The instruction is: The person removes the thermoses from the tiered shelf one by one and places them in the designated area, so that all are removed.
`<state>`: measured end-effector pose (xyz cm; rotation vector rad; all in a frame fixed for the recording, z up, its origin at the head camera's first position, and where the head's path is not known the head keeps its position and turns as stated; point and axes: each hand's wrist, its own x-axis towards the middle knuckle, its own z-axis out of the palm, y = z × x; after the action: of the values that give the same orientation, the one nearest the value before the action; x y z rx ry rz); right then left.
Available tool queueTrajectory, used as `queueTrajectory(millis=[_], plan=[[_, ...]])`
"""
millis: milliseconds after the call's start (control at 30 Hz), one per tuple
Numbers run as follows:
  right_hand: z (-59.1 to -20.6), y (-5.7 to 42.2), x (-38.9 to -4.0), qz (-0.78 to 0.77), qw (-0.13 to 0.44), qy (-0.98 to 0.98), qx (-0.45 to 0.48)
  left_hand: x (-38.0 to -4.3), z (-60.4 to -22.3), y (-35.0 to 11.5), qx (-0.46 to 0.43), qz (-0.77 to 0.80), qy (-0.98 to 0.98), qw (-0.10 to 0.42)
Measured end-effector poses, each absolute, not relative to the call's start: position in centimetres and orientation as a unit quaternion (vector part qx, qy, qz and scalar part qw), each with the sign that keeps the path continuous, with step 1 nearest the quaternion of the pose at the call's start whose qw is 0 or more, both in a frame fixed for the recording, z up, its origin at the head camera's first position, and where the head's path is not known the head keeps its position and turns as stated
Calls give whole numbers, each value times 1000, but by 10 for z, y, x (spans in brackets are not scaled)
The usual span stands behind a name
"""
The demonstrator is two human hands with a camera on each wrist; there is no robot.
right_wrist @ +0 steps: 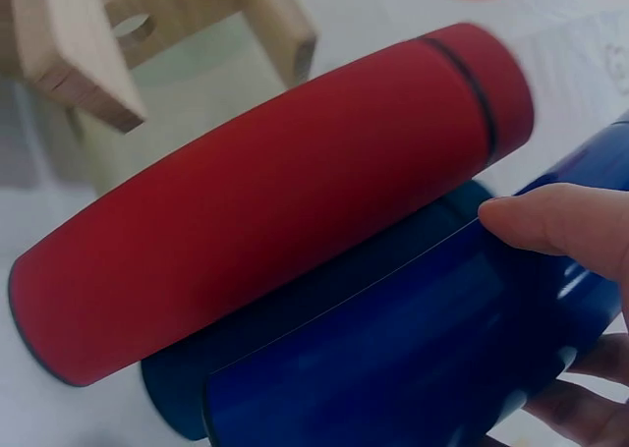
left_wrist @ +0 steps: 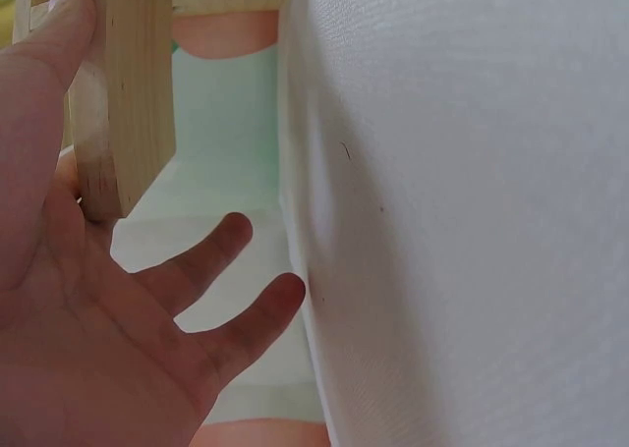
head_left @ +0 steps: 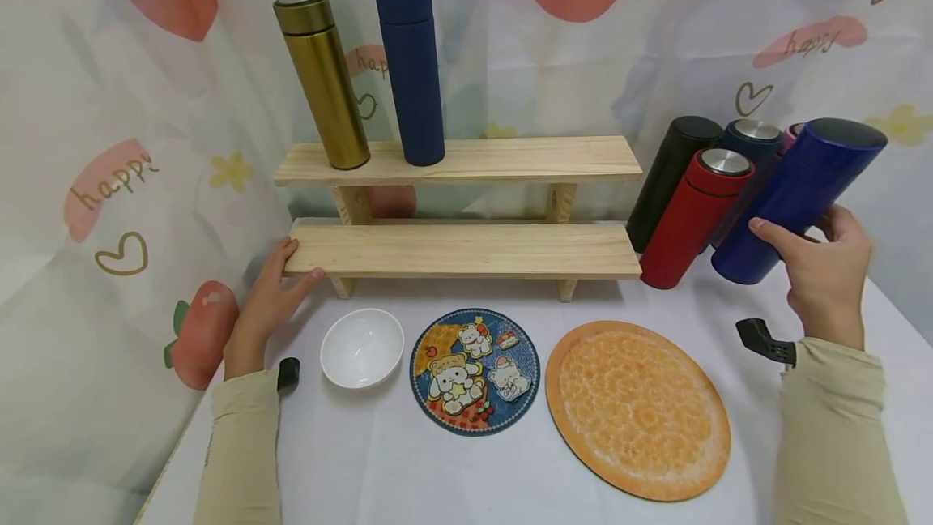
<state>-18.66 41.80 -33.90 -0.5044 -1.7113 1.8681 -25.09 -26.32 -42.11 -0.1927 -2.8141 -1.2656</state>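
My right hand point(head_left: 831, 274) grips a glossy blue thermos point(head_left: 798, 201) round its side; the flask tilts, its dark top leaning right. Just left of it a red thermos point(head_left: 692, 225) with a silver lid stands on the table, and the right wrist view shows a dark teal thermos point(right_wrist: 324, 300) between these two. At the left end of the lower board of a two-tier wooden shelf point(head_left: 466, 249), my left hand point(head_left: 273, 298) holds the board between thumb and index finger. In the left wrist view its other fingers point(left_wrist: 251, 324) spread out below the board.
A gold thermos point(head_left: 324, 87) and a matte navy thermos point(head_left: 413, 79) stand on the upper board. Behind the red one is a black thermos point(head_left: 666, 177). A white bowl point(head_left: 362, 347), a round cartoon mat point(head_left: 437, 347) and an orange round mat point(head_left: 637, 411) lie in front.
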Motion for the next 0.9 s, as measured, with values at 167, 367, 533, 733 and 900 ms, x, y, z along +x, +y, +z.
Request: queueTrajectory(millis=[167,367,533,733,900], plan=[[-351,422,-193,682,243,-662,-197,-249,-421,-264,-65,-408,-910,30],[-366,426,-202,674,247,-664,-208,-248,-421,-263,-64,-408,-910,31],[-379,429,-207,686,255,-652,-197,-249,-420,-263,-65,-408,-910,29],[-389,427,-213,687,256,-652,-194,-250,-421,-263,-64,-409,-910,27],[-397,426,-216,674,251,-662,-208,-251,-422,-264,-63,-411,-909,27]])
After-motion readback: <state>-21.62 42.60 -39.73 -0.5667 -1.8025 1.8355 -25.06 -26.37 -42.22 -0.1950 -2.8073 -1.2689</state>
